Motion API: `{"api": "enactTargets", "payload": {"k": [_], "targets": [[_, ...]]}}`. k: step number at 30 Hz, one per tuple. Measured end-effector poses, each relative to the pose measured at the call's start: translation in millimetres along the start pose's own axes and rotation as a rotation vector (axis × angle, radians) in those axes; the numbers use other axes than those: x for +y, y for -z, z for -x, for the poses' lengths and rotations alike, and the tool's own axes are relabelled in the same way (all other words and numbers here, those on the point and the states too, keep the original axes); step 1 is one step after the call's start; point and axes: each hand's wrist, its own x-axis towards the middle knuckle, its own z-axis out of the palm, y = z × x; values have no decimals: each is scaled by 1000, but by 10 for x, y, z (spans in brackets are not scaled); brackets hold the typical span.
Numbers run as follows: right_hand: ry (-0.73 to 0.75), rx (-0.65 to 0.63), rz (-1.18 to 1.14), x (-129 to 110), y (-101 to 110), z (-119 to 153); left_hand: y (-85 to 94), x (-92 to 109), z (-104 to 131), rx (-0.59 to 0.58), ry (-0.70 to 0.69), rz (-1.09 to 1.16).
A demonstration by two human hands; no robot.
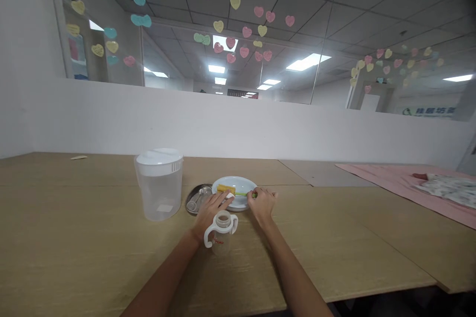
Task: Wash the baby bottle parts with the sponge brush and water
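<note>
A sponge brush with a yellow head and a thin green handle lies across a white bowl. My right hand is closed round the end of its green handle, at the bowl's right rim. At the near left rim, my left hand has its fingers on a small white piece, whose kind I cannot make out. Close in front of my left hand stands a clear baby bottle with two white handles and an uncovered mouth.
Left of the bowl, a round metal tray holds small clear parts. A clear pitcher with a white lid stands further left. A flat strip lies far left. On the right, a pink cloth carries a patterned white cloth.
</note>
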Motion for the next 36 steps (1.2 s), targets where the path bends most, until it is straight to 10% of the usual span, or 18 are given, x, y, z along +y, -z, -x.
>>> {"api": "enactTargets", "payload": {"k": [20,36], "targets": [[-53,63,-246,-1,-1,-18,128,11,41,240,185,-37],[213,127,-191,22,29,35,249,-82,61,399,692,409]]}}
